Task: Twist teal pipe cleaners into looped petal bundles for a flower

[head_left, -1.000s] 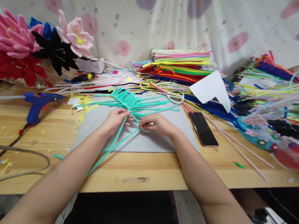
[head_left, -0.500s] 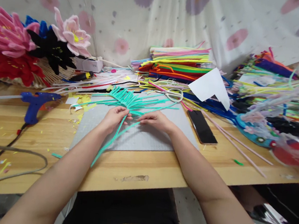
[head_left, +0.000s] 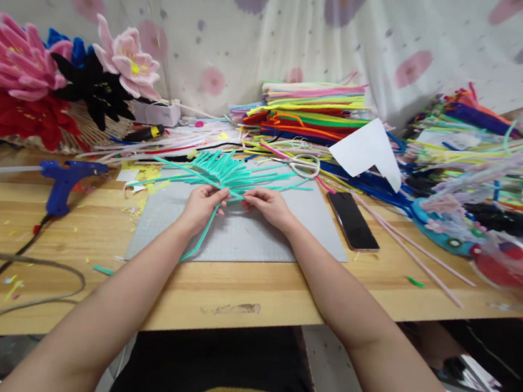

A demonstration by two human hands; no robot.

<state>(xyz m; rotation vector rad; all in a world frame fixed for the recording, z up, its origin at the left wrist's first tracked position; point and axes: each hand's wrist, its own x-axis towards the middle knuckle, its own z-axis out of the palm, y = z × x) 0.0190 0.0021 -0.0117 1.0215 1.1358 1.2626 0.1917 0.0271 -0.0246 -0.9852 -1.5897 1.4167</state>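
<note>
A bundle of turquoise pipe cleaners point(head_left: 220, 167), bent into a fan of many tips, lies over the grey mat point(head_left: 256, 239) in front of me. My left hand point(head_left: 203, 207) is closed, with thumb and fingers pinching the near end of the bundle; a long stem hangs down below it. Close beside it, my right hand point(head_left: 267, 206) pinches a turquoise pipe cleaner where it crosses the bundle. The fingertips of both hands almost meet, and they partly hide the joint. Loose turquoise stems spread out to both sides behind the hands.
A blue glue gun point(head_left: 67, 183) with its cord lies left. Scissors point(head_left: 305, 165) rest behind the mat, and a black phone point(head_left: 353, 221) lies right. Stacked pipe cleaners point(head_left: 312, 117) and white paper point(head_left: 366, 148) stand at the back. Plush flowers point(head_left: 126, 58) fill the back left.
One turquoise pipe cleaner that hung toward the table's front edge now crosses the bundle and points back left. My right hand has moved slightly left, nearer the left.
</note>
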